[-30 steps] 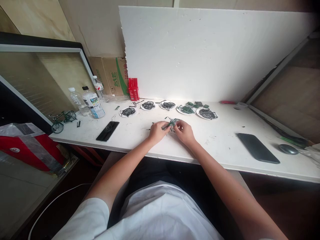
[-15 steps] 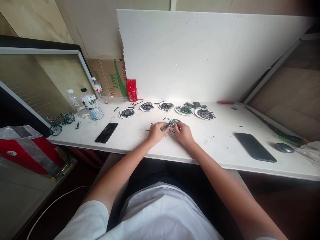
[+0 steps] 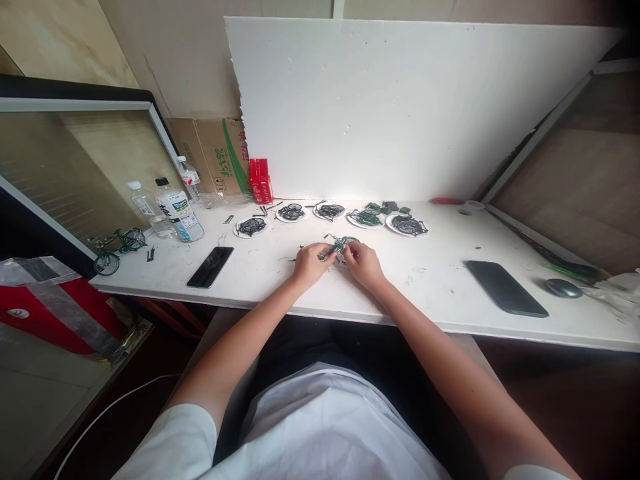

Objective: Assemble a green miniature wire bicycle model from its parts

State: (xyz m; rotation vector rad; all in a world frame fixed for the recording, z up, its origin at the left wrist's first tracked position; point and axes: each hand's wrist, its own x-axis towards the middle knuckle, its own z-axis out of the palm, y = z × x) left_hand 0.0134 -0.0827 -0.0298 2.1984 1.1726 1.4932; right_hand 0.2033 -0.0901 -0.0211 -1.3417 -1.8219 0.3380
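While handheld, green model (image 3: 340, 245) near plates (image 3: 392, 230)

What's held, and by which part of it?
Green model bicycle, by its left end in the left hand and near its middle in the right hand; exact parts too small to tell.

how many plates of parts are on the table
5, in a row toward the back of the white table. From the left, first plate, second plate and third plate hold dark parts, fourth plate green parts, fifth plate dark ones.
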